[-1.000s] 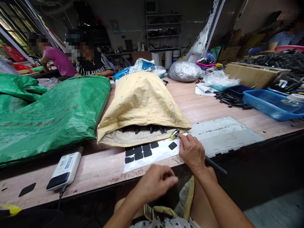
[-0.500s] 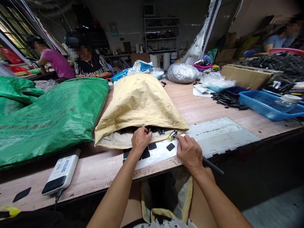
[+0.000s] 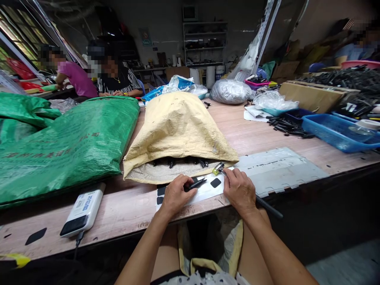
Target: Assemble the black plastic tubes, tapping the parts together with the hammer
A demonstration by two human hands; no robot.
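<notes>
My left hand [image 3: 178, 193] is closed on a slim black pen-like piece [image 3: 198, 183], its pointed tip aimed right above a white sheet [image 3: 204, 190]. My right hand [image 3: 240, 190] grips a small hammer [image 3: 219, 168] low over the table. The hammer has a metal head with a yellow face, and its dark handle sticks out behind the hand at right. A cream woven sack [image 3: 181, 122] lies just beyond both hands, its mouth toward me, with several black pieces [image 3: 203, 162] showing inside. Black rounded squares [image 3: 215, 183] lie on the white sheet.
A green woven sack [image 3: 89, 142] and a white power bank [image 3: 83, 209] with a cable are at left. A grey sheet [image 3: 282, 170], blue tray [image 3: 338, 132] and piled black pieces [image 3: 287, 127] are at right. An open sack [image 3: 234, 245] is between my legs. Co-workers sit farther back.
My left hand has come out of the cream sack's mouth toward me, now with a black pen-like piece. My right hand keeps the hammer in nearly the same place.
</notes>
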